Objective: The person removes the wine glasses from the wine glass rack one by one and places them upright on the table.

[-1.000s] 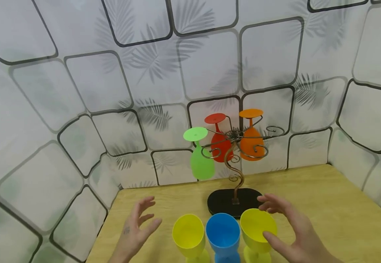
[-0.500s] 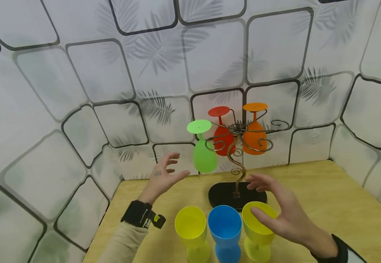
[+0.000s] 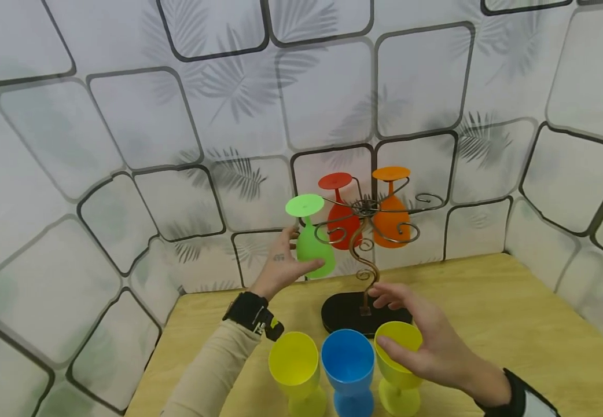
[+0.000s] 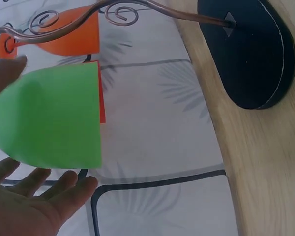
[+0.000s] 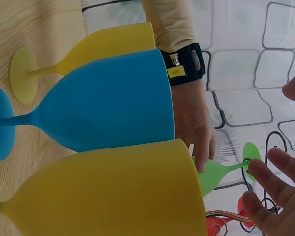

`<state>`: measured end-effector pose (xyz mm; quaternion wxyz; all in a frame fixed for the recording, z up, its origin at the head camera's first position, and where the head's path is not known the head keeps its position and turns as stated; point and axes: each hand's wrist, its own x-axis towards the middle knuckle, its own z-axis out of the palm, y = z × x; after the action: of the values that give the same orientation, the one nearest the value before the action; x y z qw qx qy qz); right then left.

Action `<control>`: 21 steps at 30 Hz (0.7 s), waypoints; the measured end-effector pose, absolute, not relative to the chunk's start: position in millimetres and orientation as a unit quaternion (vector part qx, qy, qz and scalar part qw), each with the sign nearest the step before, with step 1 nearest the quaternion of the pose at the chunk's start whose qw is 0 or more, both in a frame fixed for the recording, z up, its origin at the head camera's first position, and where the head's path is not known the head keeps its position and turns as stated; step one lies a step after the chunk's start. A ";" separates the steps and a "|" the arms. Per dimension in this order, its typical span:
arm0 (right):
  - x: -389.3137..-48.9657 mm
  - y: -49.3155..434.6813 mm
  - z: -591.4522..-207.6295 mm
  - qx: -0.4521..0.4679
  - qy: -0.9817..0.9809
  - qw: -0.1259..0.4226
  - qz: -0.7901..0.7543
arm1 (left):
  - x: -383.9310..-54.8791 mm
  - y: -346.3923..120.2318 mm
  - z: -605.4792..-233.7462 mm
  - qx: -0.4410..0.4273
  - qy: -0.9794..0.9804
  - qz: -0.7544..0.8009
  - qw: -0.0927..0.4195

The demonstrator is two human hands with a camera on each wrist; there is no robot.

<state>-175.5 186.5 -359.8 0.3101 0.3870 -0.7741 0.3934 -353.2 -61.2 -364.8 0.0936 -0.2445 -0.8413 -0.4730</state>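
My left hand (image 3: 282, 267) is around the bowl of a green goblet (image 3: 313, 246) that hangs upside down from a metal goblet rack (image 3: 355, 246). In the left wrist view, the thumb and the spread fingers (image 4: 64, 199) lie on opposite sides of the green bowl; whether they touch it I cannot tell. My right hand (image 3: 434, 344) hovers with loosely spread fingers by the right-hand yellow goblet (image 3: 400, 399), holding nothing. Beside that goblet stand a blue goblet (image 3: 347, 359) and another yellow goblet (image 3: 293, 360), all upright in a row.
A red goblet (image 3: 342, 223) and an orange goblet (image 3: 391, 226) hang upside down on the rack's other arms. Its black oval base (image 3: 335, 315) stands on the wooden table (image 3: 468, 301), behind the upright row. Patterned wall covering (image 3: 249, 127) encloses the table behind and at both sides.
My left hand has risen from the table's left side and moved right to the green goblet. The right hand has shifted slightly left, near the yellow goblet. The camera view has shifted slightly.
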 end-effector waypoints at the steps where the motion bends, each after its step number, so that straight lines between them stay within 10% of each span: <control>1: -177.1 186.6 -363.3 0.385 -0.776 0.309 0.393 | -353.8 -60.0 -365.6 -0.244 -0.839 -0.478 0.093; 21: -186.5 188.9 -381.7 0.378 -0.784 0.287 0.400 | -363.4 -55.4 -364.7 -0.220 -0.844 -0.477 0.109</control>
<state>-186.5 188.9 -381.7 0.2875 0.3780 -0.7840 0.3998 -363.4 -55.4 -364.7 0.1087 -0.2201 -0.8438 -0.4773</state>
